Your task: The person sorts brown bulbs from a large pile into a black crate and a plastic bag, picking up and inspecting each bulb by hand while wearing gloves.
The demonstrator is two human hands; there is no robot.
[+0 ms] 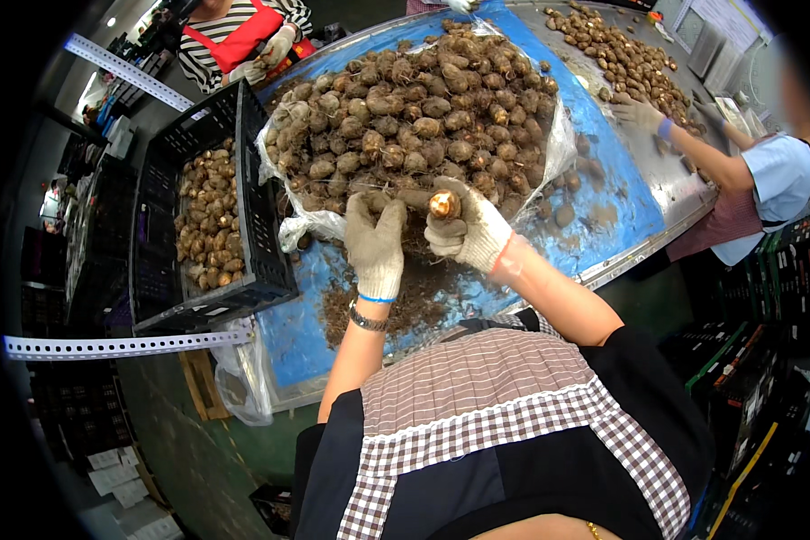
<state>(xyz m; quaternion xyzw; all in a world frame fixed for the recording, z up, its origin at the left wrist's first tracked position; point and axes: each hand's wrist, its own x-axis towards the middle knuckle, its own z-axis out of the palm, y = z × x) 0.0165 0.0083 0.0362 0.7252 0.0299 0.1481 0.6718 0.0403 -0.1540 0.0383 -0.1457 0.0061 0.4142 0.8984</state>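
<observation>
Clear plastic bag [558, 148] under the bulbs; white paper labels [117, 472] on floor, lower left

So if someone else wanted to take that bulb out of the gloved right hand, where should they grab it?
Probably by the pale, rounded top of the bulb, coming from above. That end pokes clear of the right hand, whose fingers wrap its lower half, and the left hand crowds the other side.

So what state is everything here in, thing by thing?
Right hand: gloved, closed around a bulb with its cut end showing.
Left hand: gloved, resting on the pile's edge.
Bulb pile: heaped on an opened plastic bag.
Crate: partly filled with bulbs.
Table: blue cover, strewn with dirt.
</observation>
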